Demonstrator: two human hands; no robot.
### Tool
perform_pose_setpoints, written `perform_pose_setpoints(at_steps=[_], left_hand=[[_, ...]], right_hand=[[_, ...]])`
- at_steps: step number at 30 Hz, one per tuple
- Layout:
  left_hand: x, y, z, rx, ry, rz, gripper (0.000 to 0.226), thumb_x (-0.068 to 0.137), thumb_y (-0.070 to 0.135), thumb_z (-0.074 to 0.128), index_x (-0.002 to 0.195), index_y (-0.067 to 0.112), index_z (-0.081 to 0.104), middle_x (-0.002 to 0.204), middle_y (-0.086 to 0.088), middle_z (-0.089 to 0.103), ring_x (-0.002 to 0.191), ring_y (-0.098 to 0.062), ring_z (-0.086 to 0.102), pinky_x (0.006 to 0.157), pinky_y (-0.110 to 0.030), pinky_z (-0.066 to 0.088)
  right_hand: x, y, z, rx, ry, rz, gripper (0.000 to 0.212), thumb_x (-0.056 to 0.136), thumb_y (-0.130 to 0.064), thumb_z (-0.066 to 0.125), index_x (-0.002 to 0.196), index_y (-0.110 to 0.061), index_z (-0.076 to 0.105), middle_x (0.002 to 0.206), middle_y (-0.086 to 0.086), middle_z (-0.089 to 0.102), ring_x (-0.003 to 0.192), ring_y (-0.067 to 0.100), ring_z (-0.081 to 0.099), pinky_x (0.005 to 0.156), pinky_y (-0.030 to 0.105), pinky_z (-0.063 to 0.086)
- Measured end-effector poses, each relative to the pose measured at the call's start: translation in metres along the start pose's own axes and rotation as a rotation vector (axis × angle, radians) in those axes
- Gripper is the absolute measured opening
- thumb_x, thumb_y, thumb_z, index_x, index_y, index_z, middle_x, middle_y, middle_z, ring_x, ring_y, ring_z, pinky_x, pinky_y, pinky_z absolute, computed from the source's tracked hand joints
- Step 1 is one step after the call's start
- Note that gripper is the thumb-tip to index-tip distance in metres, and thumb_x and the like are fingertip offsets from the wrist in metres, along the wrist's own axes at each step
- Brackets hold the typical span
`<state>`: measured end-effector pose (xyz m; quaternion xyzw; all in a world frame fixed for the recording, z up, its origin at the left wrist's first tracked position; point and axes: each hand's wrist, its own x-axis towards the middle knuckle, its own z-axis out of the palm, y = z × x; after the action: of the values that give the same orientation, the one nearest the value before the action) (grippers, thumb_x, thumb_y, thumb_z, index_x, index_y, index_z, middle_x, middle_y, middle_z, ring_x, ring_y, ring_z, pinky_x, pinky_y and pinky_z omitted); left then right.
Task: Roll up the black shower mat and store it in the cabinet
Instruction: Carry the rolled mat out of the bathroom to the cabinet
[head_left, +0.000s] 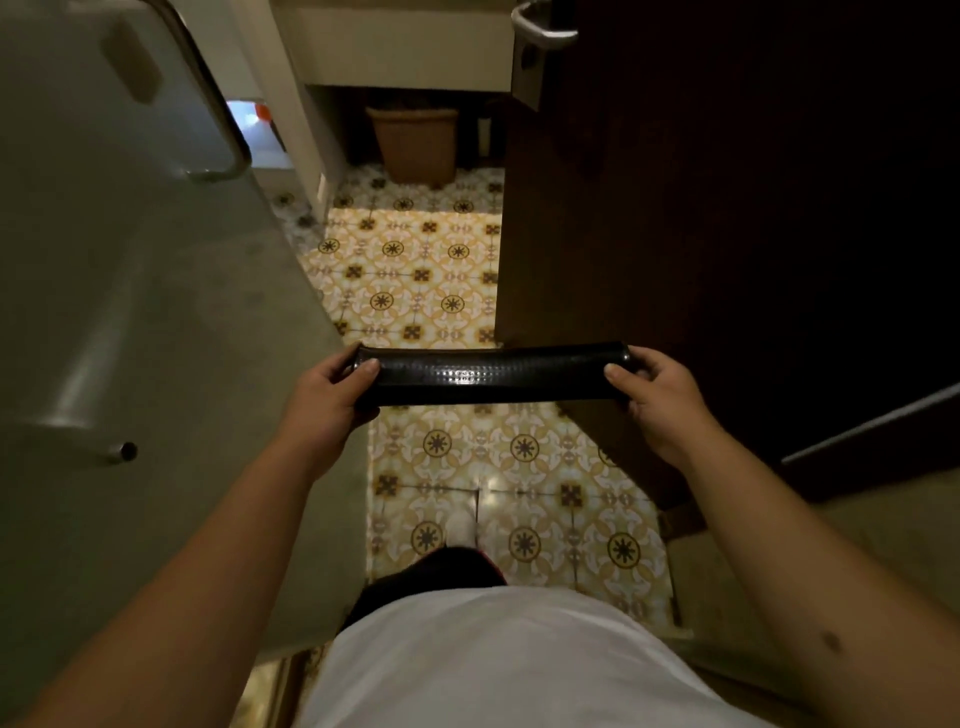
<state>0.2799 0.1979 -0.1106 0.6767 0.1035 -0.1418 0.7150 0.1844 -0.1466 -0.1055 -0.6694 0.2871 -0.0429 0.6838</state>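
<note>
Head view. The black shower mat (493, 375) is rolled into a tight, dimpled tube and is held level in the air above the patterned tile floor (410, 280), crosswise to the person's body. The left hand (332, 395) closes on the left end of the roll, thumb lying on top and the fingers curled underneath and around the end. The right hand (657, 397) closes on the right end in the same way, thumb on the upper face and the remaining fingers wrapped behind and below. Both forearms reach forward from the lower corners of the frame toward the roll.

To the left of the roll stands a pale grey panel (145, 291) carrying a curved metal bar handle (223, 119); the left hand partly overlaps its edge. To the right of the roll stands a dark wooden door (727, 208), with a metal lever handle (545, 28) near its top edge. Beyond the roll, at the far end of the floor, a brown wicker basket (415, 143) sits in a shadowed recess under a light-coloured ledge. Below the roll, nearer the viewer, the person's white shirt (498, 660) fills the lower centre, and one light-coloured shoe (460, 525) rests on the tiles.
</note>
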Motion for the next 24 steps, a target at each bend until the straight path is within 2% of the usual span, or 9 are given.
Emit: perform_pose_setpoints(at_steps=[3,9,17,20,24], left_hand=[[0.058,0.017,0.000,0.010,-0.031,-0.019,0.047,0.091,0.023,0.064,0.135,0.016,0.053,0.111,0.004,0.063,0.092,-0.013,0.062,0.068,-0.030,0.053],[0.142,0.057,-0.001,0.012,-0.046,-0.027,0.045,0.091,0.021,0.064,0.135,0.021,0.053,0.114,0.005,0.059,0.093,-0.015,0.060,0.069,-0.032,0.052],[0.198,0.080,0.003,0.029,-0.051,-0.023,0.046,0.091,0.020,0.064,0.135,0.019,0.051,0.111,0.005,0.060,0.089,-0.016,0.060,0.068,-0.033,0.053],[0.215,0.085,0.007,0.034,-0.046,-0.027,0.046,0.091,0.019,0.063,0.136,0.018,0.051,0.110,0.004,0.060,0.086,-0.016,0.060,0.068,-0.033,0.052],[0.239,0.092,0.017,0.029,-0.036,-0.040,0.047,0.091,0.018,0.064,0.136,0.019,0.051,0.113,0.007,0.059,0.089,-0.018,0.060,0.066,-0.032,0.052]], right_hand=[[0.047,-0.012,0.023,-0.001,0.026,0.015,0.042,0.083,-0.017,0.071,0.122,-0.024,0.057,0.110,-0.004,0.064,0.097,0.011,0.064,0.072,0.023,0.049],[0.114,-0.042,0.063,0.028,0.047,0.016,0.033,0.081,-0.015,0.072,0.103,-0.036,0.060,0.107,-0.007,0.067,0.095,0.008,0.066,0.073,0.022,0.052],[0.168,-0.065,0.082,0.038,0.016,-0.001,0.040,0.084,-0.010,0.069,0.121,-0.020,0.057,0.113,0.001,0.066,0.104,0.015,0.064,0.087,0.033,0.052],[0.185,-0.071,0.085,0.020,0.008,-0.004,0.038,0.085,-0.012,0.068,0.120,-0.022,0.058,0.112,-0.001,0.067,0.102,0.013,0.065,0.083,0.030,0.053],[0.212,-0.079,0.088,0.010,-0.001,0.000,0.030,0.085,-0.013,0.069,0.106,-0.033,0.059,0.107,-0.005,0.067,0.095,0.008,0.066,0.071,0.019,0.051]])
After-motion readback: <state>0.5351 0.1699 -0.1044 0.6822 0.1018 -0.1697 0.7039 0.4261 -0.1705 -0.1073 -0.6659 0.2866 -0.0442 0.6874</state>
